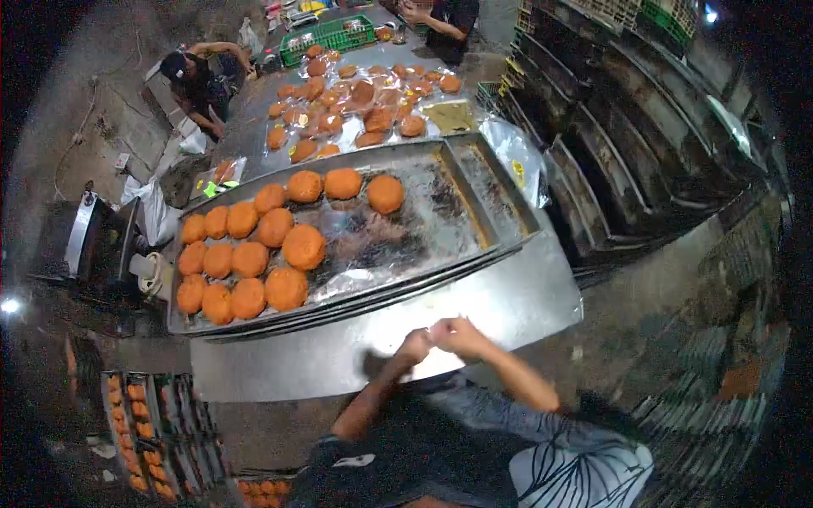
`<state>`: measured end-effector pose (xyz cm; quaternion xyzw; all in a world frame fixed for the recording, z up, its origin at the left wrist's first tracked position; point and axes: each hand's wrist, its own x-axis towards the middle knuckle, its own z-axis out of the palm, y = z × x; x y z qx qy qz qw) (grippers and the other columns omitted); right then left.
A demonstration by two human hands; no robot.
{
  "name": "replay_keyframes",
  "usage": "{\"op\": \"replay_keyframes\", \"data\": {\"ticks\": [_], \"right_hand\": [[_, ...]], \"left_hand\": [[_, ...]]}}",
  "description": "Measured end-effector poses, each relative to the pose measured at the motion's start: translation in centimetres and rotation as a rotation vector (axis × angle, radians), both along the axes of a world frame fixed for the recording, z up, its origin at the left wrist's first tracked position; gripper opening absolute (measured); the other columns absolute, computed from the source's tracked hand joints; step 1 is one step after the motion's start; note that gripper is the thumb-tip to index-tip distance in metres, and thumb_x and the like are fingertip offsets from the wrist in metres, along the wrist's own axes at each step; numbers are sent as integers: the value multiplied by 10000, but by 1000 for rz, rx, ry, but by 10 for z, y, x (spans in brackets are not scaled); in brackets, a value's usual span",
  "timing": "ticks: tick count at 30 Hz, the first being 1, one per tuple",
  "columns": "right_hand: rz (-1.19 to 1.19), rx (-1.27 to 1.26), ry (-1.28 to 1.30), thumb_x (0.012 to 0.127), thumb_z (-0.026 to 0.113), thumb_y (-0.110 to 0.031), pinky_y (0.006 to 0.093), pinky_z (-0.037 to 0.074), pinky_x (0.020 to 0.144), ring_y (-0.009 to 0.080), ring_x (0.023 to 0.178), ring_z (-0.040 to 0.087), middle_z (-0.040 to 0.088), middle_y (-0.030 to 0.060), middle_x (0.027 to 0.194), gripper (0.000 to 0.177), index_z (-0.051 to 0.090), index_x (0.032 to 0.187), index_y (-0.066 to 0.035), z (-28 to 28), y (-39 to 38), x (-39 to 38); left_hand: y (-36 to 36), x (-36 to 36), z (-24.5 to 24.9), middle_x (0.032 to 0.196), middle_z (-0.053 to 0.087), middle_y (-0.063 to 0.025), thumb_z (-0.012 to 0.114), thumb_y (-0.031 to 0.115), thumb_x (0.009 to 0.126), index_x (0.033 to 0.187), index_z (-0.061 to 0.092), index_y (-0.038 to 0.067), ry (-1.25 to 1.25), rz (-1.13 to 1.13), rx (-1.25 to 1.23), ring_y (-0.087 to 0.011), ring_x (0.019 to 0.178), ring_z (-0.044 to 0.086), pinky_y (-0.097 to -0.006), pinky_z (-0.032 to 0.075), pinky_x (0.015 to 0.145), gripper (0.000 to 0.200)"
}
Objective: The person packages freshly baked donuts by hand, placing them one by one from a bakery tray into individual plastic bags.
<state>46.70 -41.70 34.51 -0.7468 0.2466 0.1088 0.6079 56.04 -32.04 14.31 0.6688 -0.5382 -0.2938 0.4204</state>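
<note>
My left hand [415,345] and my right hand [459,336] meet above the near strip of the metal table. Fingers of both are closed and brought together at the tips. Whatever they pinch, if anything, is too small and blurred to make out. Just beyond them lies a large metal baking tray [398,286] on top of a stack of trays. Round orange-brown buns [303,246] sit in rows over its left part, and one bun [385,194] lies apart towards the middle. Bare, stained metal shows across the tray's right side.
Bagged buns [364,93] cover the far table, with a green crate [339,35] behind. One person [199,80] bends at the left; another person [449,25] stands at the far end. Stacked dark trays [593,144] rise at the right. A rack of buns [140,423] stands lower left.
</note>
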Motion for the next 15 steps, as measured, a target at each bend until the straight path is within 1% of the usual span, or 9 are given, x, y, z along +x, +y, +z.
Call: {"op": "replay_keyframes", "data": {"ticks": [1,2,4,7,9,10,11,13,15], "right_hand": [[12,-137,-112,782,587,-248,301,444,737,149,758,567,619,92,746,253,619,840,-4,-71,-1,-37],[70,-84,-276,791,576,-268,296,448,704,142,724,557,620,78,770,276,609,862,-3,-55,5,-55],[96,-240,-100,787,581,-243,310,441,647,136,683,543,611,100,744,266,586,850,15,-62,3,-53],[-15,-221,-119,802,554,-214,309,436,616,140,664,545,601,131,730,239,566,853,19,-38,2,-64],[-20,-160,-228,816,528,-190,309,434,608,150,662,554,597,147,728,217,553,870,18,-38,13,-65],[-210,-340,-245,818,507,-162,328,431,554,222,582,540,581,151,684,174,549,864,0,-47,25,-71],[-398,-522,-271,820,487,-133,347,429,500,295,503,526,565,155,639,136,545,859,-17,-50,32,-71],[-323,-524,-81,828,448,-92,312,444,542,207,641,563,590,114,710,117,512,894,-20,-25,40,-47],[-2,-557,-82,840,435,-131,276,461,614,146,831,557,583,84,938,196,475,1008,-38,-2,36,-10]], "left_hand": [[7,15,33,863,575,-140,499,119,688,788,577,29,-128,-97,161,-291,826,537,-374,426,756,155],[15,22,7,902,582,-128,535,149,726,832,590,31,102,-86,94,-239,859,536,-345,427,772,169],[13,7,-5,979,581,-112,578,172,757,859,610,28,224,-71,20,-170,913,533,-296,421,799,179],[9,-11,88,992,595,-107,608,156,736,828,620,16,226,34,64,-136,891,560,-259,431,777,168],[11,-14,103,877,630,-99,610,158,742,809,623,2,399,33,333,-129,799,588,-257,455,721,171],[18,-21,119,703,621,-62,633,261,735,797,621,36,374,48,88,-105,638,576,-260,458,591,233],[21,-27,170,708,609,-66,619,198,754,778,612,17,469,148,153,-122,616,571,-260,456,576,182],[21,-23,170,767,601,-76,605,119,744,768,608,1,562,351,-33,-150,668,573,-271,454,609,120],[39,-4,211,820,591,-97,595,75,719,750,604,-15,124,417,-252,-187,742,568,-289,444,649,96]]}}
